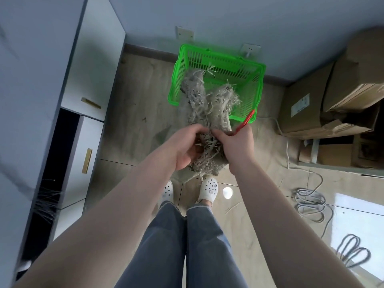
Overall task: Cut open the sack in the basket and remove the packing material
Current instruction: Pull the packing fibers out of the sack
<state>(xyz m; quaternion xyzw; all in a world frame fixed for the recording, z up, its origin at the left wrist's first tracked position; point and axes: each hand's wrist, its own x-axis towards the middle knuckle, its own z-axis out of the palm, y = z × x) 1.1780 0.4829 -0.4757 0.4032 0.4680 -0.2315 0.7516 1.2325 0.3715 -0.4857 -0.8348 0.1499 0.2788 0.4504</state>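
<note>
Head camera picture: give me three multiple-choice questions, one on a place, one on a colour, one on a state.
1. Where does the green plastic basket stand?
A. on the floor by the wall
B. on a table
C. on a cardboard box

2. What colour is the tool in the right hand?
A. blue
B. red
C. yellow

3. What state is the grey sack in?
A. sealed
B. folded flat
C. open, with shredded paper packing spilling out

Answers: 1 A, it sits on the floor beneath the wall sockets. 2 B, a red part juts from the hand. 3 C, strips hang loose while both hands, the left hand too, grip the bundle.
</note>
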